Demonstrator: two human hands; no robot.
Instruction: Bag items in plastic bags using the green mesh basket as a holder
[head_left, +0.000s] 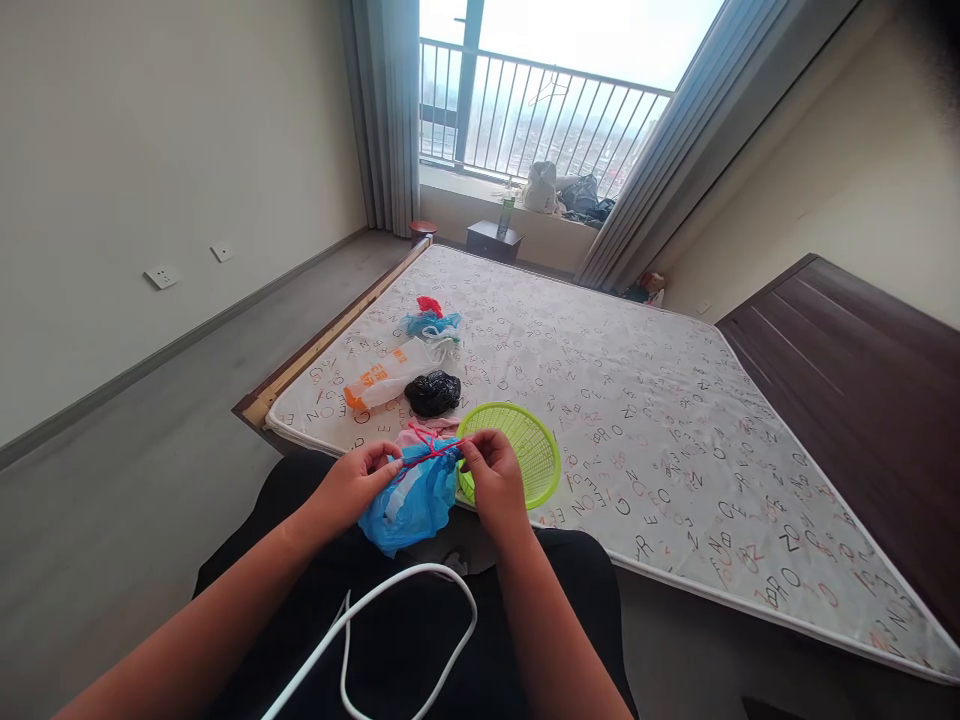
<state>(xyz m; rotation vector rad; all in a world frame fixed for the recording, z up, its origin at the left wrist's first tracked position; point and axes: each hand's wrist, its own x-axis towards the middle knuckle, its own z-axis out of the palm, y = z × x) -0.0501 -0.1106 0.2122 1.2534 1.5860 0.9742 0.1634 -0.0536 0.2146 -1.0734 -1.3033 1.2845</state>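
Over the person's lap [570, 580], by the near edge of the mattress [600, 400], I see a blue plastic bag [416, 510], its body hanging down and slightly leftward. A red string [433, 453] runs along its bunched top, rising rightward. The left hand [366, 480] has a narrow grip on the bag; the right hand [493, 475] pinches the string.

The string [433, 452] is red, against the blue bag [420, 510]. Lime green colours the basket [541, 455], with a lattice pattern. There are a glossy black bag [433, 394], a white bag [409, 363] printed in orange, a red bag [429, 306] and a paler blue one. The mattress [600, 400] is white, scattered with black and reddish letters. The headboard [840, 350] is dark brown, the curtains [382, 110] grey, the cable [431, 569] white.
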